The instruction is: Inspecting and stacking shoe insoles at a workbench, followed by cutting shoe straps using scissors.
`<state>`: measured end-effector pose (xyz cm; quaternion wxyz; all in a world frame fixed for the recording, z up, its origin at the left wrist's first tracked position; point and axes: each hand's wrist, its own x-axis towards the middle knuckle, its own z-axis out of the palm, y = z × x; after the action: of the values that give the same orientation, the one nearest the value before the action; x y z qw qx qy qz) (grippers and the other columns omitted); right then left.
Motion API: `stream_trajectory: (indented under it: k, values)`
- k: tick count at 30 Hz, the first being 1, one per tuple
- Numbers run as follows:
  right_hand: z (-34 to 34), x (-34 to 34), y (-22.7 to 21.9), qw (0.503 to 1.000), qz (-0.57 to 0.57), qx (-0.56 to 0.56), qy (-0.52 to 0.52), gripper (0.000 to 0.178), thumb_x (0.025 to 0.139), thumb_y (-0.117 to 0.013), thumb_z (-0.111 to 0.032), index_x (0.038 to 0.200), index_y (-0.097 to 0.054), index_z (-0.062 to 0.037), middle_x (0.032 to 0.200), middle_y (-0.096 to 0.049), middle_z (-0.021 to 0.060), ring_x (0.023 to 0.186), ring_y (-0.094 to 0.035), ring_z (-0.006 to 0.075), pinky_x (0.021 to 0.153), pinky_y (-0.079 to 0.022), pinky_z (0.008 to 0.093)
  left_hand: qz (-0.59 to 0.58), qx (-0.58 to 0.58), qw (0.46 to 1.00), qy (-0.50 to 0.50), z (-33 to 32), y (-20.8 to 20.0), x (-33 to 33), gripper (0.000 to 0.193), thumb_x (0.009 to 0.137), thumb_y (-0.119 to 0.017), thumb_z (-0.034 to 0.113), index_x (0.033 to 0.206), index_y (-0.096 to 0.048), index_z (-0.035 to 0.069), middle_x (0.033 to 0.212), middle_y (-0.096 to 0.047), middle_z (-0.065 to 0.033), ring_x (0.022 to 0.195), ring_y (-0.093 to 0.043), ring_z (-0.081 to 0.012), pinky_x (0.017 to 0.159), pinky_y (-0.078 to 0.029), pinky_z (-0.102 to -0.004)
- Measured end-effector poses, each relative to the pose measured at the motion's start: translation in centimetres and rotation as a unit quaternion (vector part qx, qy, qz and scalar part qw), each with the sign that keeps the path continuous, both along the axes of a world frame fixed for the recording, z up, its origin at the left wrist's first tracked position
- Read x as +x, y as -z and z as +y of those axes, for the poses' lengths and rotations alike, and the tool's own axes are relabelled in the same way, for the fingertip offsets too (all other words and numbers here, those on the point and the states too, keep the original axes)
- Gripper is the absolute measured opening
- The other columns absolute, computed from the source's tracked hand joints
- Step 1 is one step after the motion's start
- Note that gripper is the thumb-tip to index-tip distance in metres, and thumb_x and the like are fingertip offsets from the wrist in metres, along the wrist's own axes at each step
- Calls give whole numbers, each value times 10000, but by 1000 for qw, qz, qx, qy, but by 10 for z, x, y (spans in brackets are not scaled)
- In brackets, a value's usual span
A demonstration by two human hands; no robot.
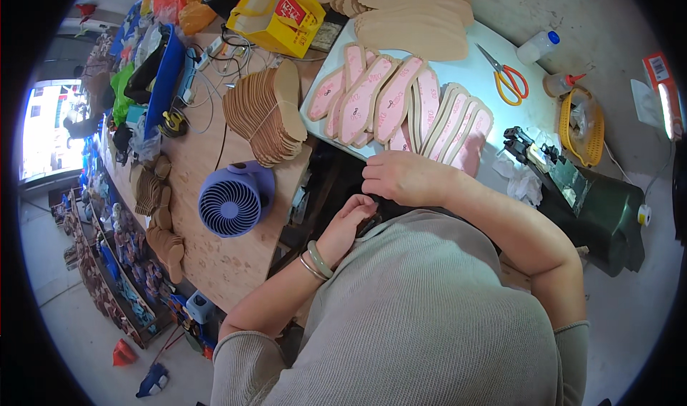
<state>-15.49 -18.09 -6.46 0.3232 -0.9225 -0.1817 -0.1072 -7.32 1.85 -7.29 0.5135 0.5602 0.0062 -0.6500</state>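
Both hands are close together in front of my waist, just off the near edge of the white table (pixel 335 135). The fingers of my left hand (pixel 346 225) are curled together beside something dark; a bangle and a bracelet circle that wrist. My right hand (pixel 408 178) is bent inward with its fingers closed, slightly above and right of the left. Whatever is in either hand, if anything, is too hidden to name. Nearest to them, pink-topped insoles (pixel 366 98) lie in overlapping piles on the table. Tan insoles (pixel 411 34) are stacked behind these.
Scissors (pixel 507 77) with orange handles lie at the right, near white bottles (pixel 538 47) and a yellow basket (pixel 583 127). A dark green machine (pixel 594 213) stands right. On the wooden table at left are a purple fan (pixel 230 200), brown insole stacks (pixel 261 113) and a yellow bag (pixel 275 16).
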Motion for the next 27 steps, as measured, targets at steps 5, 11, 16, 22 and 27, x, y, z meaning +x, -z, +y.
stream_trajectory:
  k: [5,11,16,22,27]
  values:
    - [4,-2,1,997,33,58,33,95,696,-631,-76,783,-594,-66,784,-579,63,826,-580,246,733,-481,360,174,-29,984,-38,1,5,9,167,949,-533,97,1114,-560,100,1023,-606,34,939,-593,-95,868,-465,-243]
    - [15,-21,2,968,76,172,167,132,785,-641,-96,899,-627,-32,830,-627,91,817,-615,281,731,-491,366,195,-49,978,-45,11,24,3,196,962,-540,134,1154,-558,100,1066,-626,11,956,-609,-98,861,-490,-248]
    - [15,-70,-9,873,237,269,331,149,808,-651,-157,865,-644,-19,865,-653,115,822,-627,297,726,-497,365,156,-70,985,-30,8,20,-2,177,970,-534,166,1135,-560,109,999,-619,14,898,-602,-84,819,-492,-235]
    - [12,-129,21,801,409,346,268,233,878,-624,-231,1009,-686,-48,938,-680,100,876,-639,211,792,-491,307,169,-69,982,-46,12,27,-5,169,973,-530,183,1125,-563,116,976,-612,11,868,-592,-82,807,-491,-232]
    - [14,-122,32,703,467,507,176,296,925,-597,-256,1087,-659,-16,953,-669,30,893,-606,121,812,-472,265,166,-68,983,-27,7,26,-6,182,968,-539,181,1140,-553,120,981,-610,6,878,-594,-91,808,-494,-237]
